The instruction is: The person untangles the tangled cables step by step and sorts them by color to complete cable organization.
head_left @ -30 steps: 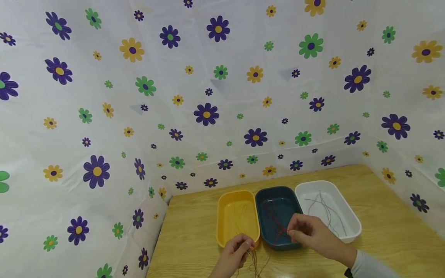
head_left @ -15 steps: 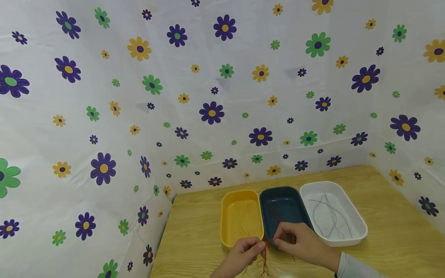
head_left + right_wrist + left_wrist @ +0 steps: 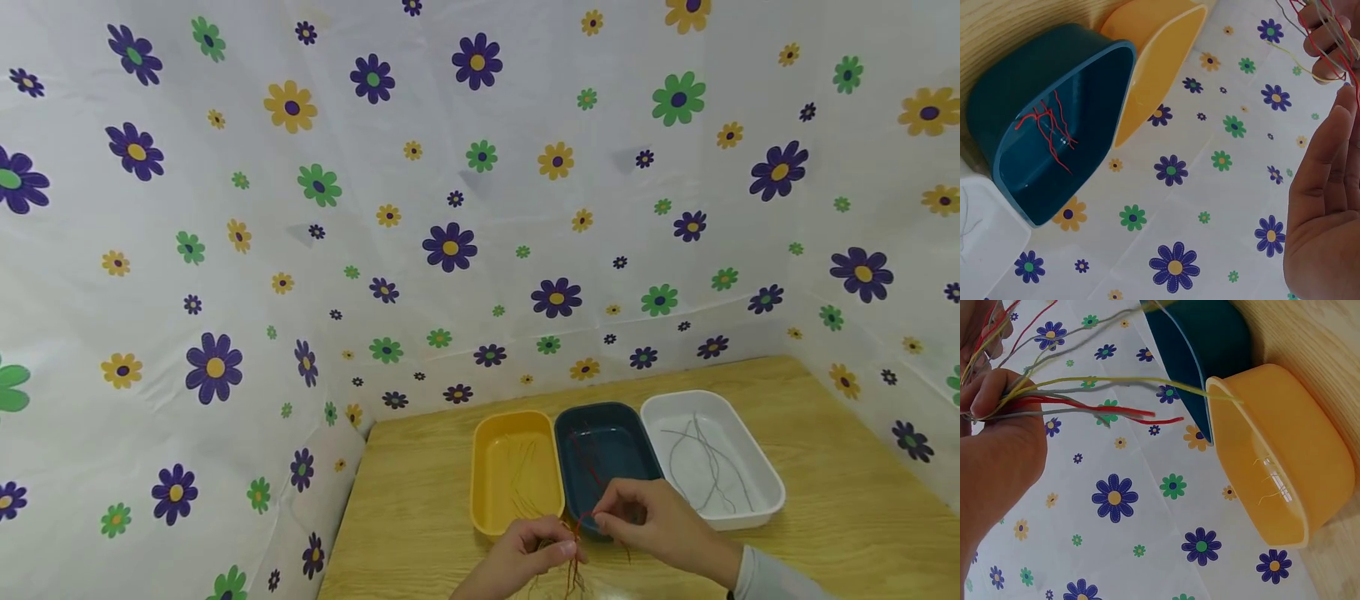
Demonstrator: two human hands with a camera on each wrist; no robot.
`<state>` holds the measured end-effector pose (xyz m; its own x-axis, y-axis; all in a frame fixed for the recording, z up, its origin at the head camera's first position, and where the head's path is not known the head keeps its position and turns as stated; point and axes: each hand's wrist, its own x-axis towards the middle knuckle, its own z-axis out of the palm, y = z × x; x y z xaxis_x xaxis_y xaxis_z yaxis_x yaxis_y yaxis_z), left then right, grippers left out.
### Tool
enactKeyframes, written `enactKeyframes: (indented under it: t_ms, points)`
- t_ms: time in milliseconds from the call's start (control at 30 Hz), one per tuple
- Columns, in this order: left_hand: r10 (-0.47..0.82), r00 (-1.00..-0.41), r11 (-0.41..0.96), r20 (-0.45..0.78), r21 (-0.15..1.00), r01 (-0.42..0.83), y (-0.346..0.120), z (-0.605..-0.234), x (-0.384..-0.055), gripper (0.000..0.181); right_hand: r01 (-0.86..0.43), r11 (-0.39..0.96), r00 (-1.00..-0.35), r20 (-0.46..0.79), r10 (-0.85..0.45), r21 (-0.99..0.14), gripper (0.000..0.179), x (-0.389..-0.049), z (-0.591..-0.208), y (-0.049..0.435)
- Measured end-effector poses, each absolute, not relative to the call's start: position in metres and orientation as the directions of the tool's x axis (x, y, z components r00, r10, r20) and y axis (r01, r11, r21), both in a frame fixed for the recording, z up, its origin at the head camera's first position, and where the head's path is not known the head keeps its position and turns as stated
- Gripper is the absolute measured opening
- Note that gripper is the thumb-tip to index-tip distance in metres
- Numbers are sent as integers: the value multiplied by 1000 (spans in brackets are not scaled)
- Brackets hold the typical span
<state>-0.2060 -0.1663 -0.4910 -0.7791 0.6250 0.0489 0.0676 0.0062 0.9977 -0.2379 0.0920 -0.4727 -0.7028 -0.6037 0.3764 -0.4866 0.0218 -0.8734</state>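
Note:
My left hand grips a loose bundle of thin red, yellow and grey strands, wire-like in look; their ends spread past the hand in the left wrist view. Close beside it, in front of the blue-green tray, my right hand pinches a red strand between thumb and forefinger. That strand runs across to the left hand. Several more red strands lie inside the blue-green tray. Fingers partly hide where the strands meet.
Left of the blue-green tray stands a yellow tray with thin yellow strands in it. On its right is a white tray holding grey strands. All three sit on a wooden table, backed by flowered cloth.
My right hand has come left and down from over the blue-green tray, bringing the red strand to the left hand. The left hand has shifted slightly right, its fingers closing around the strands.

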Motion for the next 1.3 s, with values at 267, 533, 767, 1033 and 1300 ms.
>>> enactKeyframes:
  t_ms: [267, 533, 767, 1033, 1300]
  points:
    - [582, -813, 82, 17, 993, 79, -179, -491, -208, 42, -536, 13, -668, 414, -619, -844, 14, -237, -476, 103]
    - [579, -813, 146, -55, 989, 37, -199, -490, -204, 40, -564, -16, -568, 402, -719, -825, 24, -238, -483, 140]
    - [541, -838, 119, 71, 980, 160, -195, -491, -203, 32, -699, 13, -408, 384, -829, -715, 22, -249, -472, 157]
    - [490, -843, 149, 221, 932, 331, -187, -491, -207, 23, -702, 143, -416, 239, -877, -698, 14, -263, -458, 159]
    - [398, -903, 201, 161, 945, 257, -188, -498, -204, 26, -621, 144, -500, 248, -830, -770, 16, -264, -465, 157]
